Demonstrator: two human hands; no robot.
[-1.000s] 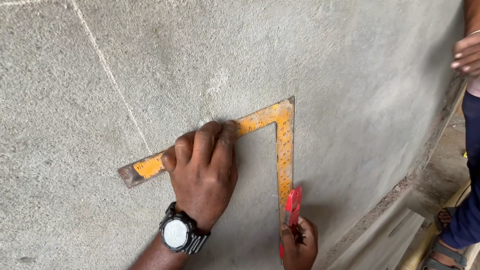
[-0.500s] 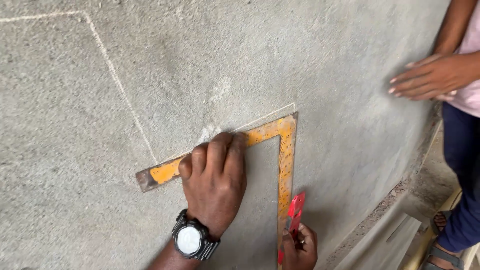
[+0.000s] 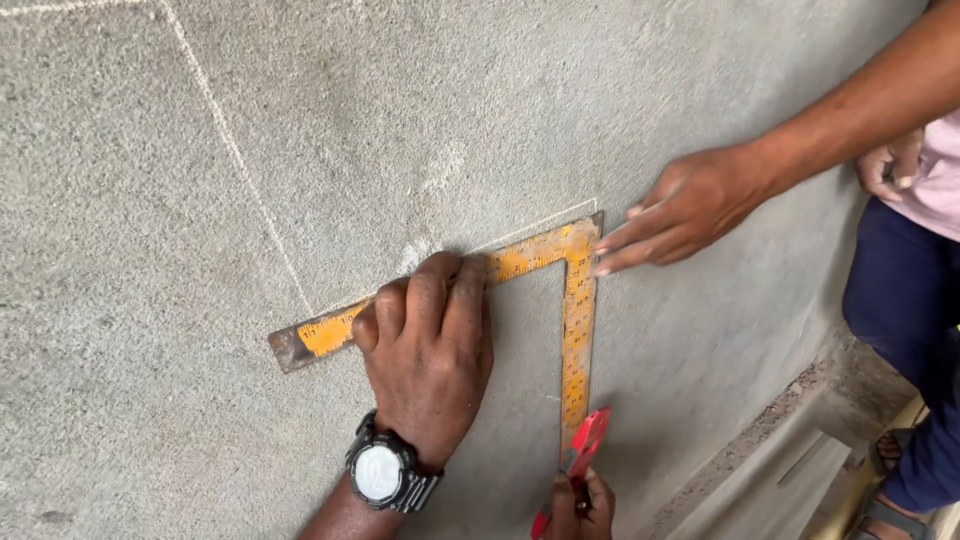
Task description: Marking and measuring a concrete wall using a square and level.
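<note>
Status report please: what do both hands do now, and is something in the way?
Left hand presses yellow square flat on wall. Right hand grips red marker beside its lower arm. Another person's hand touches the corner.

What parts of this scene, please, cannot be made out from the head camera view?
- The middle of the yellow framing square's long arm: hidden under the left hand.
- The right hand: cut off by the bottom edge, so its grip on the red marking tool is only partly seen.
- The tool's tip: too small to identify.
- The co-worker's hand touches the square's corner; that person's body is cut off by the right edge.
</note>
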